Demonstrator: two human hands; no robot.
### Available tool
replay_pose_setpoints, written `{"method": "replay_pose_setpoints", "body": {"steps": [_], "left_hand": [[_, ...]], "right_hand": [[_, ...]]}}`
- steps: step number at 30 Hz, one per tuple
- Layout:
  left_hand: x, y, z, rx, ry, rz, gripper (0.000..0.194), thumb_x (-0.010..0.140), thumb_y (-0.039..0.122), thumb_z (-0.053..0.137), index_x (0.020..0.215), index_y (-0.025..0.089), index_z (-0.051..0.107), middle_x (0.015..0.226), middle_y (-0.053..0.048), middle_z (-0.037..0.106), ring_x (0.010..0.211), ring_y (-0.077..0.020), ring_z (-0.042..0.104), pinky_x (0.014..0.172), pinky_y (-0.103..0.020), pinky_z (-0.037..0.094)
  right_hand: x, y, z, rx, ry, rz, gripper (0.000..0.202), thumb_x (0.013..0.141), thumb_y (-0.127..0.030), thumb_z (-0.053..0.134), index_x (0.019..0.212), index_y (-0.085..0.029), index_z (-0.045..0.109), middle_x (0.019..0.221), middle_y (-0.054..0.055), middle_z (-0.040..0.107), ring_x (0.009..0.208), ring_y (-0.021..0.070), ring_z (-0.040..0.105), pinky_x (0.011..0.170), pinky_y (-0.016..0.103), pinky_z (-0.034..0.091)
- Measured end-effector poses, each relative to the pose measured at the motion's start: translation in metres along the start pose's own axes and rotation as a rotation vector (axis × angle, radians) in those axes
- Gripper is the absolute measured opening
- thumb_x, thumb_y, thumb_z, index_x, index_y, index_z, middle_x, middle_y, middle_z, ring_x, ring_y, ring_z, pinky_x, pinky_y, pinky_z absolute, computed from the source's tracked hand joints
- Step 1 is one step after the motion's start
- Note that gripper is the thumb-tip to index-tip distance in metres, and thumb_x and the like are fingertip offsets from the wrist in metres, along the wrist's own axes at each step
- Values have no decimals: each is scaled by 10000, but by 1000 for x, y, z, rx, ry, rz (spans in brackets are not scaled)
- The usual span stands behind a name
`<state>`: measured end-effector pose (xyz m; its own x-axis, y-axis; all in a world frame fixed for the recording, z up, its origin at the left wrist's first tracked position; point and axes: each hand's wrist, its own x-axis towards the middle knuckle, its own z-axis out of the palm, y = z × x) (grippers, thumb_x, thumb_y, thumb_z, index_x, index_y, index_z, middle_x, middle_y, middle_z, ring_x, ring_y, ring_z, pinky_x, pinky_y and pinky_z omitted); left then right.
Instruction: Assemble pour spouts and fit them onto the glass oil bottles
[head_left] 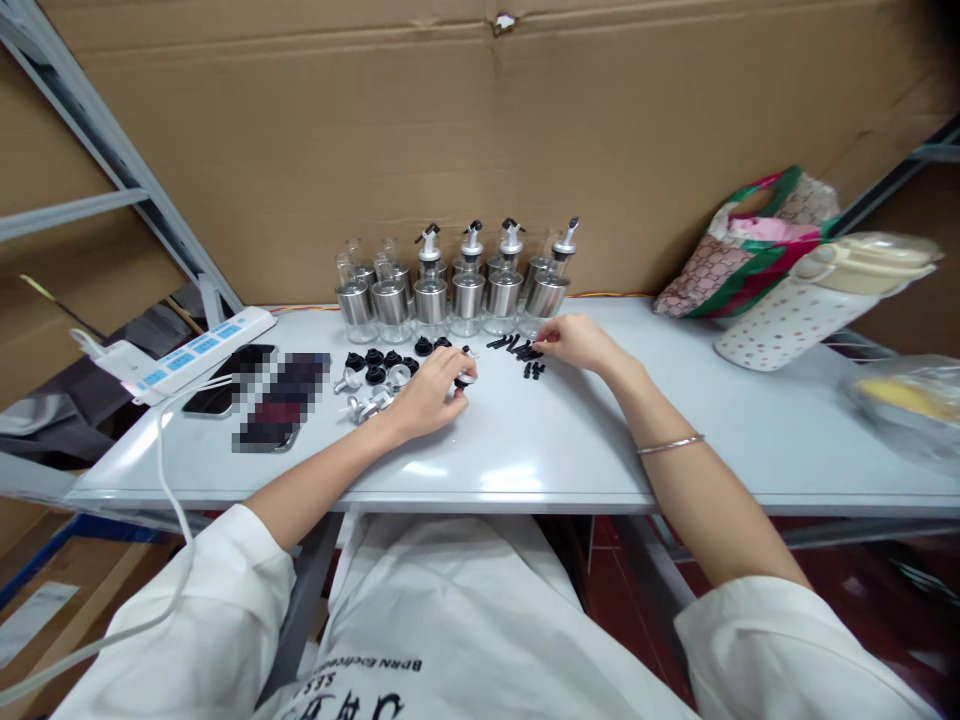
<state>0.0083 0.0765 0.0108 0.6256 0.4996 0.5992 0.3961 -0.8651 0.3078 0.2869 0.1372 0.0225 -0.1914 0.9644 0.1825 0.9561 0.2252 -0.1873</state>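
Between front and back edges of the white desk (585,440), the left hand (431,395) pinches a small silver-and-black stopper (465,380). Nearer the back edge, the right hand (576,342) touches slim black plastic pieces (514,344); whether it grips one, I cannot tell.

Fairly bright, even light throws white glare near the front edge of the worktop (585,440), while wide-angle stretching slants the metal upright (118,150), the upper right corner darkens, and coarse pixels mask a phone (283,405).
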Motion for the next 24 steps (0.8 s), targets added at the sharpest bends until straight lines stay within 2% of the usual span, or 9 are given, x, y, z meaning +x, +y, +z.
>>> {"method": "replay_pose_setpoints", "body": {"steps": [5,9,13,16,20,24], "left_hand": [[-2,-1,2,-66,-1,-75,312,670,12,388,919,200,396,911,-35,458,816,-150,483,771,-287,430],[0,3,-3,-85,-5,-37,308,640,33,386,895,206,377,894,-32,444,788,-152,459,753,-288,426],[1,6,-5,-54,-11,-10,162,768,157,459,897,208,375,890,-35,468,811,-163,475,785,-308,432],[-1,5,-1,-15,49,-75,118,846,235,459,920,208,370,866,-23,494,766,-145,494,758,-292,434],[-3,1,2,-21,89,-148,201,799,180,483,967,202,375,863,-7,523,725,-118,521,696,-250,436],[-3,0,1,-17,77,-185,223,782,148,500,975,198,399,875,-3,552,720,-108,550,670,-231,437]], "right_hand": [[2,2,6,-6,3,-24,187,771,-235,595,831,-138,743,773,65,714,708,176,613,629,244,390],[3,2,8,0,22,-27,191,770,-225,572,818,-132,731,781,75,715,712,183,613,631,253,393],[1,-4,4,79,36,-20,165,733,-199,557,752,-126,704,731,74,703,677,176,604,640,262,411],[-3,-12,-4,265,84,-38,133,697,-202,551,696,-136,667,695,57,685,653,160,593,656,262,438],[-10,-27,-13,577,128,-50,145,679,-273,573,692,-147,645,710,52,672,645,153,587,661,277,476],[-17,-48,-13,785,132,-166,152,650,-302,633,676,-153,644,813,76,680,743,173,608,670,285,501]]}}
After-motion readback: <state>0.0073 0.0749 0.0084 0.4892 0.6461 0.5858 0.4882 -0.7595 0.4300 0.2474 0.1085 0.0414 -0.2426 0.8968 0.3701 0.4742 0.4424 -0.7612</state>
